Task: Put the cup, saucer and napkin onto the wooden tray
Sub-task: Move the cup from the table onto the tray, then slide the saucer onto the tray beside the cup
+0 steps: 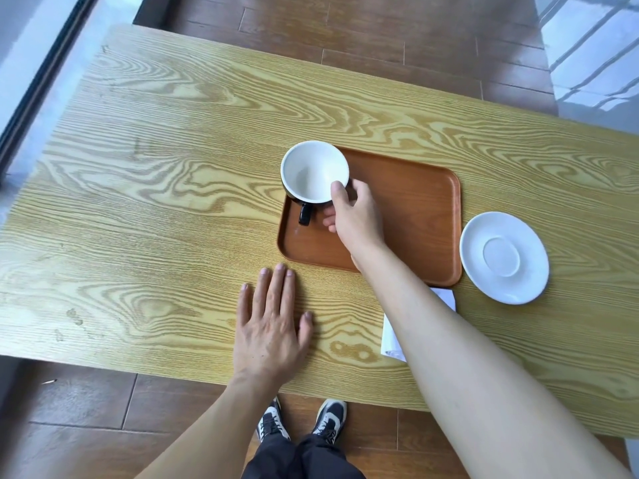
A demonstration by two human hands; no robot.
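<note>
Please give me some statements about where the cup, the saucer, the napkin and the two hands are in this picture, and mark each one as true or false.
1. The right hand grips the cup over the far left corner of the wooden tray. True.
2. The saucer lies on the tray. False: it lies on the table, just right of the tray.
3. The left hand lies flat on the table and holds nothing. True.
4. The napkin is inside the cup. False: it lies on the table near the tray's near edge, partly hidden by the right forearm.
5. The cup is full of coffee. False: its white inside looks empty.
</note>
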